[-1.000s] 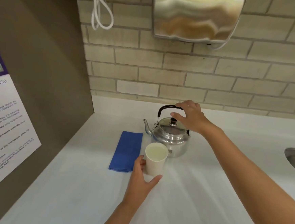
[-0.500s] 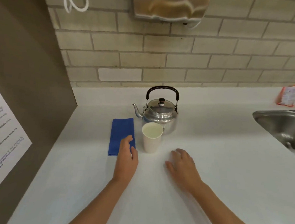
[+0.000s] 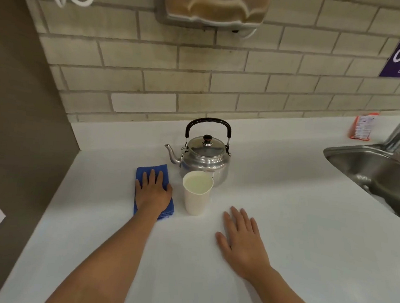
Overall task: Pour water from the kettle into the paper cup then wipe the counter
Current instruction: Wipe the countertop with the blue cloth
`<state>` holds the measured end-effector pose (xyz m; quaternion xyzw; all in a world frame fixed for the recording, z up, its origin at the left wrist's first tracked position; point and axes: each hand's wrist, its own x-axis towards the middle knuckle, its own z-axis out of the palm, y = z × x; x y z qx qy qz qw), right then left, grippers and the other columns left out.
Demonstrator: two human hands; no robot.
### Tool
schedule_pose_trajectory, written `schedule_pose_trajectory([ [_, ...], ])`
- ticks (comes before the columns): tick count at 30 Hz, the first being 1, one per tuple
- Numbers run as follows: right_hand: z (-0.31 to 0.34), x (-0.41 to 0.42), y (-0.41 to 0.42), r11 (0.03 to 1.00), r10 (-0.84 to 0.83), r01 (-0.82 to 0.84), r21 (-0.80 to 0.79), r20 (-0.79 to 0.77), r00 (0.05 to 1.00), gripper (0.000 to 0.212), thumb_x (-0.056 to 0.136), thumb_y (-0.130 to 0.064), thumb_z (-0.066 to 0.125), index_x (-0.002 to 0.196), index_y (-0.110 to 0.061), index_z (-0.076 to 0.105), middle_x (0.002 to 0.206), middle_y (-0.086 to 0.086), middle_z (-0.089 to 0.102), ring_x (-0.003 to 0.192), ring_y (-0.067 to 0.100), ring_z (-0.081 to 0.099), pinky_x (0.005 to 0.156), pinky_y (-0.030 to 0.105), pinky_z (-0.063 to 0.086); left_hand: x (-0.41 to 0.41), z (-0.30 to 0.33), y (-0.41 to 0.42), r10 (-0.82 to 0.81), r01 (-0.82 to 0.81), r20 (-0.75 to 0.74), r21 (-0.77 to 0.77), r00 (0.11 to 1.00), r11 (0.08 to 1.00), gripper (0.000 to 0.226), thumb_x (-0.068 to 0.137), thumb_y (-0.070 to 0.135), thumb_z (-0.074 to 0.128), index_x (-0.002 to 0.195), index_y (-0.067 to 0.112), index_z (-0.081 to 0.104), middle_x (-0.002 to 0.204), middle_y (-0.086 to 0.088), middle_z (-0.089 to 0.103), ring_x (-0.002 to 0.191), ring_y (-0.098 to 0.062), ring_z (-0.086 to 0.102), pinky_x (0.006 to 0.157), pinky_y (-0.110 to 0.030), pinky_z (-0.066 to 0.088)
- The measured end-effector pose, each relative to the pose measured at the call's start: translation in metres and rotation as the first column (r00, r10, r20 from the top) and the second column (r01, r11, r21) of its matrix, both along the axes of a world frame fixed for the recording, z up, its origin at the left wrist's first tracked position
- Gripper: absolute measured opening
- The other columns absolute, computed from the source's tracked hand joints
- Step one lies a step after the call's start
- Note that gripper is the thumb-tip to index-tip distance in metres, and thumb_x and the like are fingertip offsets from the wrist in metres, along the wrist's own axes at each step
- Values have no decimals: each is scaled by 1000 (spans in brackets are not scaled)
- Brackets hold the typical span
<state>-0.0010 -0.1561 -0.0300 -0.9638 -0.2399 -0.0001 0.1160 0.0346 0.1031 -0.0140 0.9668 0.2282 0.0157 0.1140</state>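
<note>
Your left hand (image 3: 153,193) lies flat, fingers spread, pressed on the folded blue cloth (image 3: 155,171) at the worktop's (image 3: 283,229) left side, placed, it seems, to start the wipe, while your right hand (image 3: 242,243) rests open and empty, palm down on the bare white surface as a brace. The white paper cup (image 3: 196,194) stands filled just beside the cloth, and the polished steel kettle with the black handle (image 3: 205,159) sits upright right behind it, spout left: pouring looks done, and the cup stands close to the cloth's likely path.

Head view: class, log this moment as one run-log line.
stage: wipe starting | left hand: flat on blue cloth | right hand: flat on counter | paper cup: filled
</note>
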Motion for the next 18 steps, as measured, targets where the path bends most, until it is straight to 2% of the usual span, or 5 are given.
schedule_pose_trajectory([
  [8,3,-1,-2,1000,1,-1,-5,-32,999,61,97,-48,23,150,-21,9,160,0,0,147,20,-7,118,36,-6,-59,-16,13,-177,166,86,121,980,979,52,96,31,29,146,19,21,156,-5,20,143,-25,17,116,-43,16],
  [13,0,-1,1,1000,-13,13,0,-16,1000,60,97,-47,23,150,-21,11,160,0,3,147,21,-4,118,36,-4,-57,-4,25,-115,113,34,68,993,991,51,98,30,25,147,22,15,158,-3,10,145,-25,8,117,-45,12],
  [18,1,-1,2,1000,-13,13,-12,-10,1000,60,98,-46,23,150,-19,11,160,2,5,147,22,-2,119,38,-2,-78,-4,-9,-113,105,60,119,992,987,52,98,25,23,148,21,10,159,-3,7,146,-25,7,118,-44,9],
])
